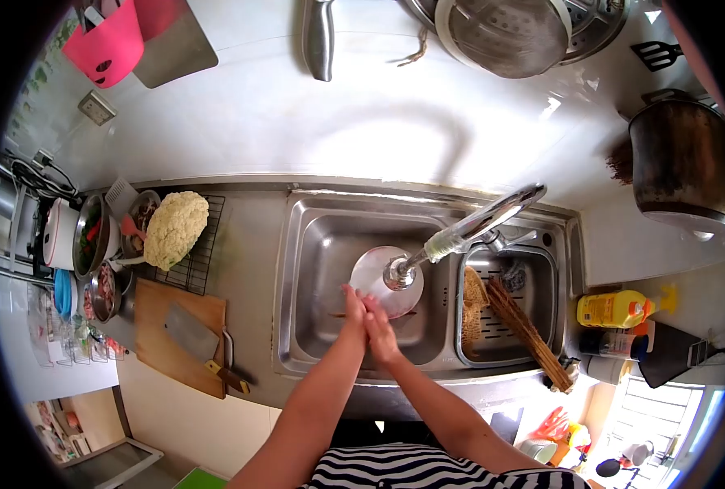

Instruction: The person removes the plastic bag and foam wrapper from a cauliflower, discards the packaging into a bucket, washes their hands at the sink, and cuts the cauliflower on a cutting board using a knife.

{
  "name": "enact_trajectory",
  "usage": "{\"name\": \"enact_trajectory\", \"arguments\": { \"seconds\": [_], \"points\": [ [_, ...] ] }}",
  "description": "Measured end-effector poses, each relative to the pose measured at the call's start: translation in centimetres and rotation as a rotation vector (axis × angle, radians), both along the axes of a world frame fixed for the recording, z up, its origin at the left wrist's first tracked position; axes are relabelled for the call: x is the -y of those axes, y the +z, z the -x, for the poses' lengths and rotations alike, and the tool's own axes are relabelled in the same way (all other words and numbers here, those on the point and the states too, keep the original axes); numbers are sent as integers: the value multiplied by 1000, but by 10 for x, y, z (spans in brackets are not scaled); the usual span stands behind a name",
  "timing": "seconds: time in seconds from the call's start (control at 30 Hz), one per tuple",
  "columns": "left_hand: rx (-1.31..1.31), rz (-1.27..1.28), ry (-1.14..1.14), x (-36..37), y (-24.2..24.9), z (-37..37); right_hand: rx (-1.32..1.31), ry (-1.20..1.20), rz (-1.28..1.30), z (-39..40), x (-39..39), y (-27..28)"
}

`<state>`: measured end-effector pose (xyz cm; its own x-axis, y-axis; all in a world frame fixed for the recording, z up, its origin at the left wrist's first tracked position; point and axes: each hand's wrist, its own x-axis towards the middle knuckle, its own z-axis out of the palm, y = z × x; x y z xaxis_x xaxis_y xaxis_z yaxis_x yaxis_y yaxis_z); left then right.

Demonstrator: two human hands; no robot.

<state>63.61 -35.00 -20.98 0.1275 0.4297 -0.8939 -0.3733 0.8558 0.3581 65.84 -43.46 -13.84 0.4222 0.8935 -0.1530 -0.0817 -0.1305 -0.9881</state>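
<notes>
Two hands, the left hand (353,308) and right hand (378,328), press together with fingers extended, grasping nothing, under one faucet (460,232) above one plate (375,277) inside the sink (318,244). One cleaver (193,336) lies on one cutting board (155,322); one cauliflower (175,228) sits nearby.

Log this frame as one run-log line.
left hand | pressed against right hand | under faucet | over sink | cleaver on cutting board | cauliflower on rack

I see a cauliflower (175,228) on a rack (202,265), a cleaver (195,341) on a board (165,326), and a yellow bottle (613,309).
</notes>
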Motion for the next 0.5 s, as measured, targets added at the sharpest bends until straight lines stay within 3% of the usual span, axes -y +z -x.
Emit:
{"name": "enact_trajectory", "arguments": {
  "seconds": [0.03,0.07,0.13,0.17,0.2,0.27,0.33,0.4,0.43,0.5],
  "points": [
    [295,-90,-56,0,7,5,-21,-88,124,-12,-9,-19],
    [370,-31,-89,13,15,5,-197,-181,276,-24,-17,-39],
    [487,-91,70,18,-7,3,-900,-417,201,-43,-31,-60],
    [488,-94,70,14,-6,3,-899,-415,198,-50,-35,-89],
    [389,-75,22,8,-3,6,-837,-341,177,-56,-39,-126],
    [287,-62,-21,-4,-1,6,-777,-260,152,-62,-52,-123],
    [300,-147,-75,-10,-2,6,284,402,590,-69,-68,-51],
    [318,-158,-72,-11,-8,6,-230,34,199,-60,-52,-115],
    [338,-167,-68,-10,-13,5,-440,29,80,-64,-48,-157],
    [321,-44,20,-8,-33,7,-868,77,-134,-55,-36,-154]
  ]
}}
